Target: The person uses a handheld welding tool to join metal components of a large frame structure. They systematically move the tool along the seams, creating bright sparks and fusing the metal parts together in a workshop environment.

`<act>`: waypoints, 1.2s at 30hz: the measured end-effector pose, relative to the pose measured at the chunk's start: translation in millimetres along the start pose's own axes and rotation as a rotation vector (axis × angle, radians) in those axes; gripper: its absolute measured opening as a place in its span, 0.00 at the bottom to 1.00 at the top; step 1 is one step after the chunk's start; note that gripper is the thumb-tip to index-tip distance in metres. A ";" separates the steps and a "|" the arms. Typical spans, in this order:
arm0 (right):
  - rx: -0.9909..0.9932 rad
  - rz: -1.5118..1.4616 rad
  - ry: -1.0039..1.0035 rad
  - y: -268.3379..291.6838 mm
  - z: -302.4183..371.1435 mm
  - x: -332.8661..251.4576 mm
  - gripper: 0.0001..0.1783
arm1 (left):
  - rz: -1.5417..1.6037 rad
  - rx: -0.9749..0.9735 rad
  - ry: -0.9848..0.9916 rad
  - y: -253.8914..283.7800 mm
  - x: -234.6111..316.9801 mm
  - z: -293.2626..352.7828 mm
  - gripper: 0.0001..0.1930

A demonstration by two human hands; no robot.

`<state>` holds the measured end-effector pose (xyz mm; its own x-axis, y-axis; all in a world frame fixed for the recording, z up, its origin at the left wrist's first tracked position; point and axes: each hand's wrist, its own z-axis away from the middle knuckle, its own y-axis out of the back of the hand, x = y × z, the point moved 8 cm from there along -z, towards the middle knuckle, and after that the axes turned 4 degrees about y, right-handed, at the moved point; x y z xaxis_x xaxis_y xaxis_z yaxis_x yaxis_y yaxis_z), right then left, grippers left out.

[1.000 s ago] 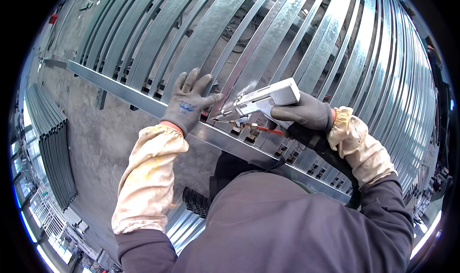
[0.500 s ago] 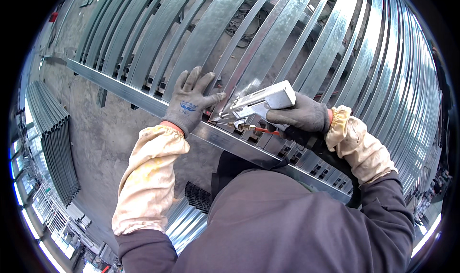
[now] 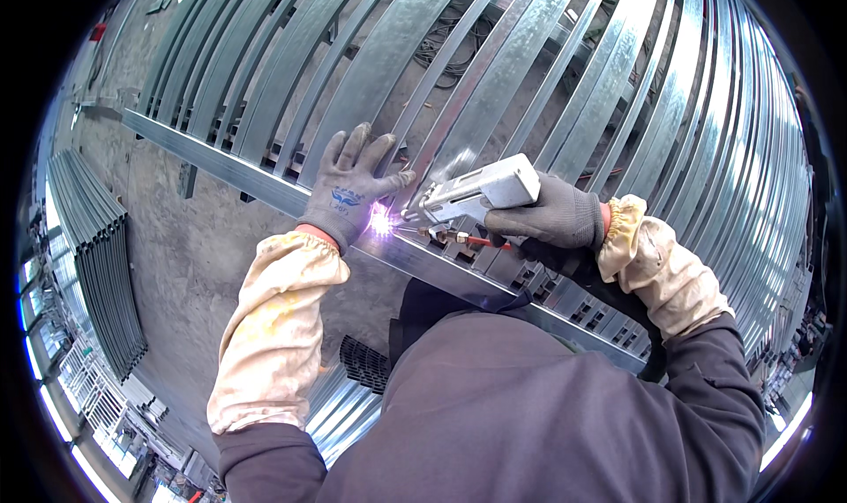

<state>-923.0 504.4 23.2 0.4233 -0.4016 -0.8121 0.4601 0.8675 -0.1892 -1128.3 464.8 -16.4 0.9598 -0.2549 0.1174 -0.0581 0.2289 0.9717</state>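
Observation:
My right hand (image 3: 549, 210), in a grey glove, is wrapped round the grip of a silver handheld welding gun (image 3: 476, 190). A brass fitting (image 3: 448, 235) and a red hose run beneath the gun's body. Its tip points left at a bright violet-white spark (image 3: 381, 221), where a flat galvanized bar meets the long edge rail (image 3: 468, 278). My left hand (image 3: 351, 185), gloved too, lies flat with fingers spread on a wide galvanized bar (image 3: 388, 53), its thumb stretched toward the gun's nose. The spark glows right beside its palm, and the glare hides the joint.
Many parallel galvanized bars (image 3: 600, 106) stretch away across the frame. Coiled cable (image 3: 454, 48) lies on the floor beneath them. At left stands a stack of bent metal profiles (image 3: 106, 265); near my body lie more bundled tubes (image 3: 363, 362). A black cable hangs below my right forearm.
A bright spark has appeared at the gun's tip, lighting the rail. The gun and my right hand have shifted very slightly; my left hand stays in place.

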 end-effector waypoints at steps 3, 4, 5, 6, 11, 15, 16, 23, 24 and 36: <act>0.000 -0.001 -0.035 -0.7 1.6 -0.6 0.21 | -0.032 -0.010 -0.002 -0.8 0.0 0.2 0.25; 0.000 -0.008 -0.059 -1.1 2.4 0.2 0.21 | -0.035 -0.006 -0.007 -1.2 -0.2 -0.1 0.25; 0.000 -0.002 -0.039 -1.1 1.7 0.2 0.21 | -0.038 -0.003 -0.012 -1.5 -0.2 -0.1 0.26; 0.000 0.004 -0.019 -0.6 0.9 1.2 0.21 | -0.033 0.005 -0.013 -1.1 -0.1 0.0 0.26; -0.008 -0.024 -0.090 -1.2 3.8 3.8 0.21 | -0.053 0.016 -0.015 -1.7 -0.4 0.7 0.27; 0.009 -0.010 -0.081 -0.1 5.0 3.8 0.21 | -0.052 0.029 -0.016 -3.6 -1.0 1.5 0.27; 0.013 -0.003 -0.083 0.6 5.2 5.5 0.21 | -0.048 0.028 -0.016 -4.5 -1.8 1.6 0.27; 0.005 -0.011 -0.111 1.9 6.8 10.6 0.21 | -0.038 -0.104 0.031 -2.2 -0.2 -0.1 0.27; 0.000 -0.005 -0.112 1.5 6.7 10.3 0.22 | -0.024 -0.093 0.030 -2.6 -0.7 0.3 0.27; 0.003 -0.003 -0.102 3.1 11.2 14.8 0.20 | -0.049 0.000 0.005 2.1 1.8 0.6 0.25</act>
<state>-906.6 497.8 16.8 0.4992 -0.4317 -0.7512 0.4632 0.8657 -0.1897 -1126.8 464.2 -14.0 0.9630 -0.2605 0.0690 -0.0114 0.2165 0.9762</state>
